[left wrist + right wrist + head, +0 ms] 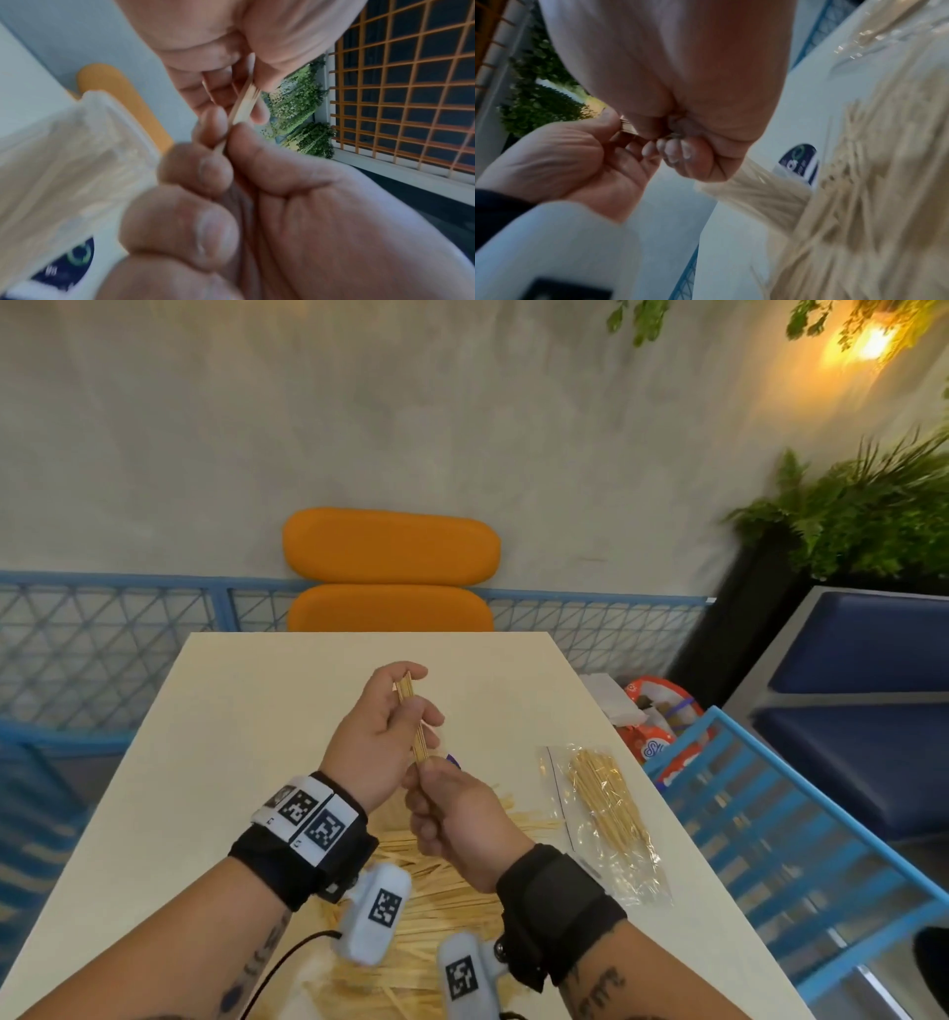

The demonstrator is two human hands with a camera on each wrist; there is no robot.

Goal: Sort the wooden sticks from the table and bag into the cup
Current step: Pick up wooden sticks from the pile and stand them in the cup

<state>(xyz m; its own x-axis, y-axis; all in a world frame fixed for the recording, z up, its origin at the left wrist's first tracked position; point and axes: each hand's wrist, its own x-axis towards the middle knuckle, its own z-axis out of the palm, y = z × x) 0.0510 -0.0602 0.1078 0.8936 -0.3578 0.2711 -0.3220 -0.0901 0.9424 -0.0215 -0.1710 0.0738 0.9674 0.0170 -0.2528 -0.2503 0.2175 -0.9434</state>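
A small bundle of wooden sticks (pixel 420 744) is held upright above the white table (pixel 246 711). My left hand (pixel 405 706) grips its upper part with curled fingers. My right hand (pixel 423 770) pinches its lower end. Up close, the bundle (pixel 243 103) runs between both hands, and its end (pixel 628 127) shows at the thumb. Many loose sticks (pixel 441 880) lie in a pile under my wrists. A clear plastic bag (pixel 606 793) with more sticks lies to the right. A white thing with a dark blue logo (pixel 799 160), perhaps the cup, is mostly hidden behind my right hand.
An orange chair (pixel 390 577) stands at the table's far end before a blue mesh railing (pixel 102 629). A blue slatted chair (pixel 760 814) is close on the right, with a red and white packet (pixel 657 737) on it. A plant (pixel 847 516) stands at the back right.
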